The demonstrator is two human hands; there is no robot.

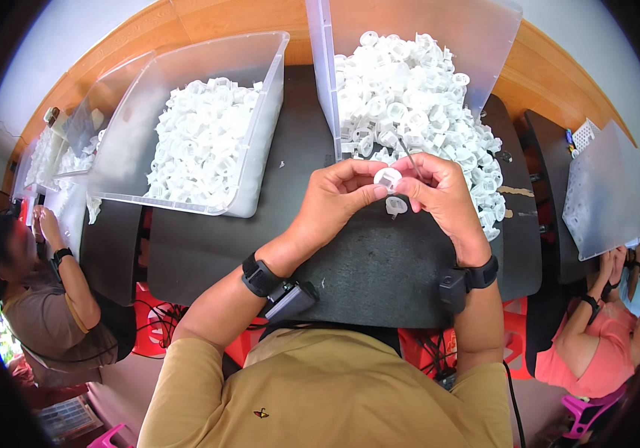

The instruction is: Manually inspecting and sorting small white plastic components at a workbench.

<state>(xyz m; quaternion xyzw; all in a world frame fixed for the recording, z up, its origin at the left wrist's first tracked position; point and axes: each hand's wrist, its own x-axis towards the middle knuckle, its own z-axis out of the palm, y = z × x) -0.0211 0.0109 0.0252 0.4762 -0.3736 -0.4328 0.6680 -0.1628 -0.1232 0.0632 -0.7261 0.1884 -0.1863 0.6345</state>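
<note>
Between the thumb and fingers of my left hand [329,196] is a small round white plastic part [388,178] with a square opening in it. My right hand [443,196] pinches a thin dark metal tool [407,153], whose shaft sticks up past the fingers; its working end is hidden. The right fingertips are right beside the part's edge. Just below them, a similar white plastic part [396,206] shows close to the fingers; I cannot tell if it lies on the table. A large heap of such parts [409,97] spreads just beyond my right hand.
The heap spills from a clear plastic bin [323,67] on its side on the dark table [260,246]. Another clear bin [249,187], left, holds many white parts. Co-workers sit at tables left [51,306] and right [589,336]. A translucent bin [607,194] stands far right.
</note>
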